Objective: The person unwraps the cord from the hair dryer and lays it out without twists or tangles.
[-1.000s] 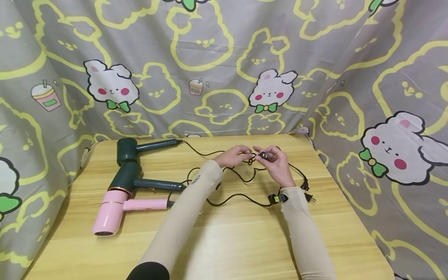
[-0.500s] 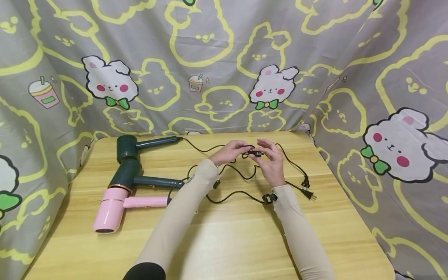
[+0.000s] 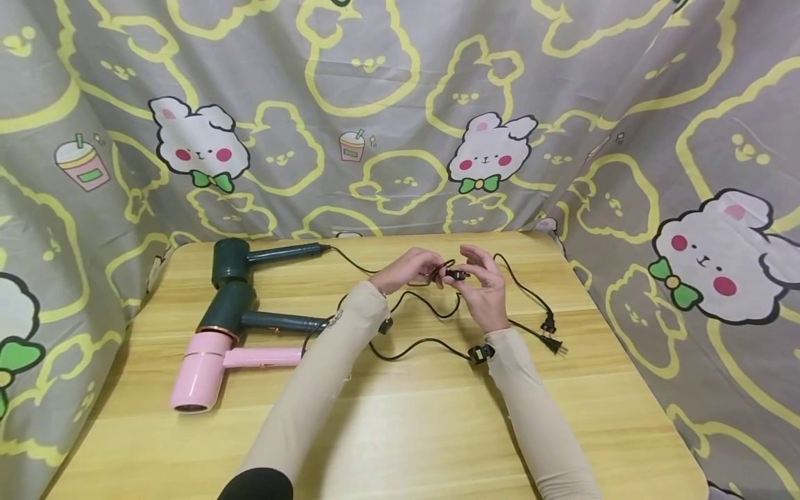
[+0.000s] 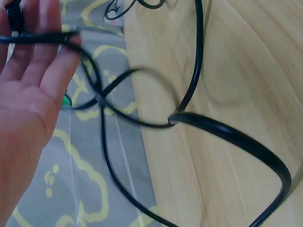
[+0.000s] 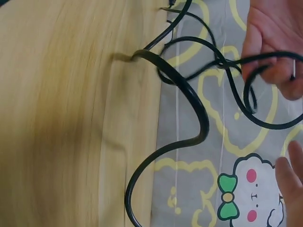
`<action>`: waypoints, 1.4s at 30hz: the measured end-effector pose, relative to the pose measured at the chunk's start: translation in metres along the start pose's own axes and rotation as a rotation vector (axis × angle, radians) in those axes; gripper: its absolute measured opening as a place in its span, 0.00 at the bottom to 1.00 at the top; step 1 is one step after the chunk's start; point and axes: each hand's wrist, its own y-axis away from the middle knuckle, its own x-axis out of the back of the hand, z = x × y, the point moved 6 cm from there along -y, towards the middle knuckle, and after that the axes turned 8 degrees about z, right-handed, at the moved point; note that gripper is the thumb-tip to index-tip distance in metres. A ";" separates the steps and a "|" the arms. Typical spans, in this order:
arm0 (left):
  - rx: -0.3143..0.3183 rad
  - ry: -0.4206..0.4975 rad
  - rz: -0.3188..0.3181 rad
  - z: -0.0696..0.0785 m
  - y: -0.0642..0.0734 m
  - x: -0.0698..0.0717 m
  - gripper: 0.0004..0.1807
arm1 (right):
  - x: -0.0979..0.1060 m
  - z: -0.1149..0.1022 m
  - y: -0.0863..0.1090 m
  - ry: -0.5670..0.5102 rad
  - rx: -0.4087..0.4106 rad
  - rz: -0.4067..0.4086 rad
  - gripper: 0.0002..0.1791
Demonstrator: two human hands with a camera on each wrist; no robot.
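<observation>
Towards the back of the table, my left hand grips a black cord, with a small loop of it rising by the fingertips. Close beside it, my right hand pinches a black plug between thumb and forefinger, its other fingers raised. The plug's prongs are too small to make out. In the left wrist view the black cord runs in loops to an upturned palm. The right wrist view shows the cord crossing in front of curled fingers.
At the left lie two dark green hair dryers and a pink hair dryer. Two loose plugs lie at the right on the wooden table. A patterned curtain surrounds it.
The plug has shifted left with my right hand, nearer my left hand. My right fingers have straightened upward, and a cord loop now stands up by my left fingertips.
</observation>
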 end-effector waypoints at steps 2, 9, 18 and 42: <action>0.033 0.012 -0.023 -0.005 0.001 0.001 0.21 | -0.002 0.002 0.001 -0.028 -0.056 -0.064 0.10; -0.044 -0.148 -0.071 -0.005 0.008 0.011 0.13 | -0.003 0.008 0.001 -0.031 -0.176 -0.204 0.11; -0.226 -0.528 0.057 0.014 0.002 0.022 0.07 | -0.003 -0.015 -0.002 0.029 -0.245 -0.180 0.24; -0.423 -0.329 0.082 0.071 0.030 -0.013 0.08 | 0.006 -0.038 -0.013 -0.386 -0.190 0.133 0.11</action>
